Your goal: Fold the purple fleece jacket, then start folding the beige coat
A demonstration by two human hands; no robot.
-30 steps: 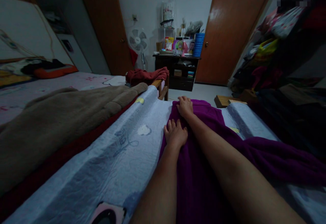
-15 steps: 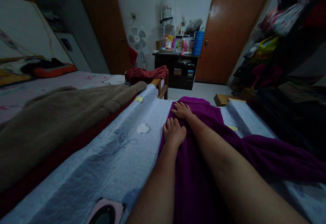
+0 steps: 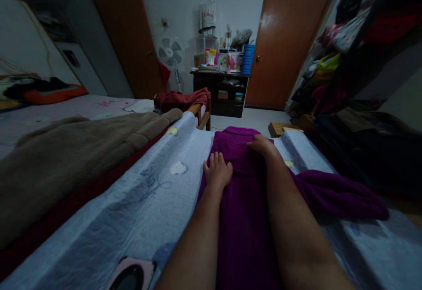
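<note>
Garment of deep purple, soft-looking cloth [image 3: 245, 211], lengthwise on a pale blue quilted bedcover [image 3: 187, 180], top near the cover's far edge. Looks light and limp; likely bends anywhere, rumples if pushed, little to break. Surface seems matt, so probably not slippery. Best holds, I judge: side edges and top corners, both hands, cloth kept flat between.

Left hand [image 3: 218, 170]: palm down on the garment's left edge, fingers a little apart, gripping nothing. Right hand [image 3: 262, 144]: farther up, near the right edge, fingers curled down to the cloth; cannot tell whether they pinch it. Right of that forearm, a loose sleeve-like purple length [image 3: 343, 195] trails across the cover; could snag or drag.

Surroundings, left to right: brown plush blanket [image 3: 82, 149] over a dark red cloth layer [image 3: 99, 200], well apart from the garment. Pink flat object with a dark oval face [image 3: 130, 277], near the left forearm; possible knock. Rust-red crumpled cloth [image 3: 183, 99] on the wooden bed end. Low light-wood box [image 3: 278, 128] beyond the cover. Dark heap of clothes [image 3: 372, 149], near the sleeve-like length, cramping that side.
</note>
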